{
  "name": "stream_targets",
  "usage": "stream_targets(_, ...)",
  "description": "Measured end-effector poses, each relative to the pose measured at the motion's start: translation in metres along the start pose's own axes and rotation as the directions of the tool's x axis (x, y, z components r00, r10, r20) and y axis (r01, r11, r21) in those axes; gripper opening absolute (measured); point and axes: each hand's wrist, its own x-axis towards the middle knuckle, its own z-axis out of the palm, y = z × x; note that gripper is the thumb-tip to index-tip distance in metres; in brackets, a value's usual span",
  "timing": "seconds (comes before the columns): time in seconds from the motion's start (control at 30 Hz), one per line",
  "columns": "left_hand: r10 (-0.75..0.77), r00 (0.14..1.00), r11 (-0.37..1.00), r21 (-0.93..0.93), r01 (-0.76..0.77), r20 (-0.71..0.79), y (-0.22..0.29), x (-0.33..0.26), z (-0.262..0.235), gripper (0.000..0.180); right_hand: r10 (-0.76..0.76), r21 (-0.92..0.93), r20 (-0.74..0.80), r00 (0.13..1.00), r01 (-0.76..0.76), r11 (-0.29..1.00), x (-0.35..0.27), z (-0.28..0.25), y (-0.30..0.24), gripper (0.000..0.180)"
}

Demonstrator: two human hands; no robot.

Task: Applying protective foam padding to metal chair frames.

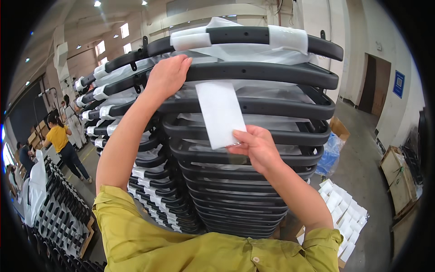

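1. Yellow-green sleeves (149,245) fill the lower edge of the frame, closest to the lens; both of my forearms rise out of them toward the middle.
2. Far left, lower corner: a low row of black frames with white wrapping (54,204) lies along the floor, and above it a person in a yellow shirt (61,140) stands with their back to me, well apart from my hands.
3. Left of centre, my left hand (166,77) reaches up and rests on the rim of the second frame from the top, fingers curled over its edge and pressed down on the black rail; it closes on nothing else.
4. Centre: the tall stack of black frames (253,149) rises from the lower middle to the top of the frame, with thin clear plastic between the layers. The topmost frame (244,35) carries white foam wraps on its rail.
5. Just right of centre, my right hand (254,146) pinches the lower corner of a white foam sheet (219,113) between thumb and fingertips. The sheet stands upright, a little tilted, in front of the stack's upper layers and just right of my left wrist.
6. Lower right: a pile of white foam pieces (342,208) sits in a box on the floor.
7. Far right: flat cardboard (398,179) lies by the wall.
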Motion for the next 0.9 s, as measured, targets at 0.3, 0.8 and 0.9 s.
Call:
stream_targets(0.3, -0.103, 0.888, 0.789, -0.507, 0.348, 0.449, -0.026, 0.034, -0.007, 0.031, -0.191, 0.032, -0.099, 0.977, 0.195, 0.980, 0.061, 0.060, 0.011, 0.020)
stream_targets(0.8, 0.257, 0.926, 0.884, -0.321, -0.341, -0.276, -0.036, 0.008, 0.018, 0.015, -0.022, -0.153, -0.053, 0.998, 0.013, 0.988, 0.055, 0.059, 0.026, 0.019)
stream_targets(0.9, 0.319, 0.878, 0.879, -0.235, -0.415, -0.357, -0.025, 0.004, 0.008, 0.010, -0.049, -0.212, -0.042, 0.998, 0.039, 0.977, 0.060, 0.061, -0.001, 0.024)
